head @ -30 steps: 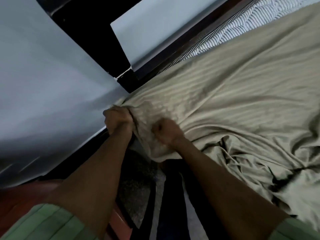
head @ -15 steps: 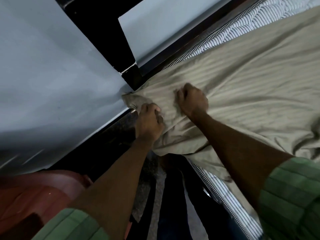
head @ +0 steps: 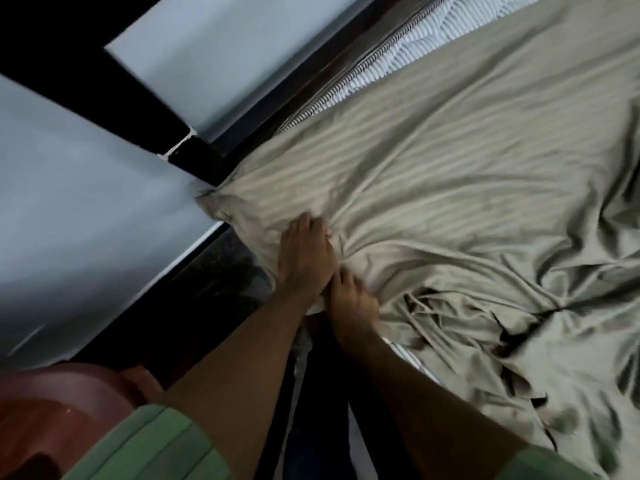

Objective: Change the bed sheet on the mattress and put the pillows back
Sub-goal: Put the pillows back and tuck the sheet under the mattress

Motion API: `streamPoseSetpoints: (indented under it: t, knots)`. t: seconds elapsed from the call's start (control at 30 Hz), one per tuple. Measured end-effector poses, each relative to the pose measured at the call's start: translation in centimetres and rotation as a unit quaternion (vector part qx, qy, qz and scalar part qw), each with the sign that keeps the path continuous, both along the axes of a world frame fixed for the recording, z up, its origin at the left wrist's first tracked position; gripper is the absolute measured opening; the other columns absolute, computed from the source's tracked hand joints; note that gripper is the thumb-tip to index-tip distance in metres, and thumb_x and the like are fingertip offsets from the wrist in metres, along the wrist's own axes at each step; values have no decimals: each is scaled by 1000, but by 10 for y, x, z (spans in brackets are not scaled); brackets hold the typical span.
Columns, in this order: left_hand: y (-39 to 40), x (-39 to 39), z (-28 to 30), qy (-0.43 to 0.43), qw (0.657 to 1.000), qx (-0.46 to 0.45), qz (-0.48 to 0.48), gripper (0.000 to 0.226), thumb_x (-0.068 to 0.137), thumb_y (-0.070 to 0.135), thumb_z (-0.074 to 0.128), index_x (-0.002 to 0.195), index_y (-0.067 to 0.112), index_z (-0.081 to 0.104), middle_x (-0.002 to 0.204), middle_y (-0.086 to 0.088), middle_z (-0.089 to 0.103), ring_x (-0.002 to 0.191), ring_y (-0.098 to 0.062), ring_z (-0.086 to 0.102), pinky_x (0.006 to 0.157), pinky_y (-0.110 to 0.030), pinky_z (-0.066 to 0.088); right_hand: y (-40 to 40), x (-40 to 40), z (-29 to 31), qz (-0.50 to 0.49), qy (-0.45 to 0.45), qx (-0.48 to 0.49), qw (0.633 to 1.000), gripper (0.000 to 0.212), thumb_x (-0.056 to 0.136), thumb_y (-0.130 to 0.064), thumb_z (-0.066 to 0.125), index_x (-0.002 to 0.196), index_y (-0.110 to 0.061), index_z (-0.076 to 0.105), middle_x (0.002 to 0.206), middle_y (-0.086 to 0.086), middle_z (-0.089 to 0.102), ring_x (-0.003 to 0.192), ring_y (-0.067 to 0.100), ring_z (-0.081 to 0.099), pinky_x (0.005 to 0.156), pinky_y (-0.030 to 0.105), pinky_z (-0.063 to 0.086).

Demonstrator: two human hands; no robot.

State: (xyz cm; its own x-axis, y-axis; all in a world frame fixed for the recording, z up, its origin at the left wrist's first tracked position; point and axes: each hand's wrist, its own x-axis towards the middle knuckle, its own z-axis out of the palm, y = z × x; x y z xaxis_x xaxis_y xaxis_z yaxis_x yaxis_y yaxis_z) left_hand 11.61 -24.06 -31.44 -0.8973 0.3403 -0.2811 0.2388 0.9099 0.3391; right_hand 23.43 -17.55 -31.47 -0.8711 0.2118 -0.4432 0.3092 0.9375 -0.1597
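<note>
At mattress corner, olive sheet is bunched under left hand and right hand; fingers appear gripping cloth. Corner likely slips off if pulled unevenly.

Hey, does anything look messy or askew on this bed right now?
Yes. The beige striped bed sheet is bunched into deep wrinkles at its right part, and the white striped mattress shows bare along the far edge.
</note>
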Motion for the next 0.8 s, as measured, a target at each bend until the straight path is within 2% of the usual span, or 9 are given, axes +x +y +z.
streamPoseSetpoints:
  t: [0.07, 0.17, 0.23, 0.33, 0.47, 0.6, 0.67, 0.73, 0.8]
  knots:
    - [4, -2, 5, 1, 999, -18, -28, 21, 93, 25, 52, 111, 19, 61, 118, -6, 56, 109, -28, 53, 91, -44, 43, 0, 15, 13, -3, -67, -6, 998, 29, 88, -21, 44, 97, -14, 72, 68, 3, 63, 54, 22, 66, 42, 31, 47]
    - [14, -14, 14, -1, 997, -39, -69, 26, 94, 25, 53, 119, 19, 61, 122, -5, 54, 107, -26, 55, 89, -40, 45, 15, 11, 25, -59, -226, -148, 961, 27, 103, -18, 46, 120, -6, 64, 114, 15, 69, 106, 33, 69, 86, 38, 54]
    - [31, -31, 25, 7, 997, -25, -66, 23, 95, 25, 53, 116, 19, 61, 120, -5, 54, 105, -25, 56, 86, -41, 48, 39, -4, 27, -95, -285, -275, 913, 24, 98, -28, 57, 103, -8, 68, 110, 17, 72, 95, 32, 70, 84, 37, 56]
    - [65, -60, 38, 12, 1000, 11, -20, 22, 98, 25, 51, 118, 20, 55, 116, -5, 60, 106, -27, 59, 82, -40, 48, 82, -57, 25, -173, -101, -320, 926, 31, 95, -33, 57, 79, -10, 71, 83, 12, 74, 79, 28, 70, 73, 36, 54]
    - [93, -104, 40, -4, 997, 27, 74, 53, 94, 27, 50, 144, 21, 34, 105, -12, 69, 97, -35, 66, 73, -37, 41, 151, -153, 26, -308, 92, -222, 921, 21, 93, -31, 60, 110, -18, 62, 107, 13, 72, 107, 35, 66, 88, 38, 49]
    - [94, -149, 17, -20, 997, -15, 73, 76, 96, 34, 50, 160, 20, 12, 111, -15, 68, 98, -38, 66, 84, -45, 51, 193, -242, 8, -207, 100, -133, 964, 81, 88, -34, 66, 153, -26, 19, 137, 14, 56, 126, 37, 55, 104, 53, 39]
    - [98, -161, 10, -16, 998, -12, 54, 72, 98, 35, 49, 160, 23, 15, 110, -15, 69, 99, -38, 67, 85, -46, 52, 213, -274, -3, -136, 82, -42, 986, 96, 86, -41, 70, 158, -32, 7, 143, 14, 51, 129, 38, 50, 109, 60, 32]
    - [102, -170, -5, -7, 999, -6, 45, 56, 99, 34, 49, 150, 23, 31, 104, -12, 70, 95, -37, 68, 81, -43, 50, 227, -302, -19, -86, 43, -20, 995, 82, 84, -40, 72, 150, -32, 24, 136, 14, 56, 124, 38, 55, 110, 59, 30]
    - [102, -170, -16, 3, 1000, -2, 29, 38, 101, 35, 50, 135, 21, 41, 98, -9, 71, 92, -35, 70, 78, -41, 53, 236, -316, -29, -39, 62, -28, 997, 43, 90, -33, 63, 130, -29, 47, 120, 11, 66, 115, 36, 60, 103, 50, 34]
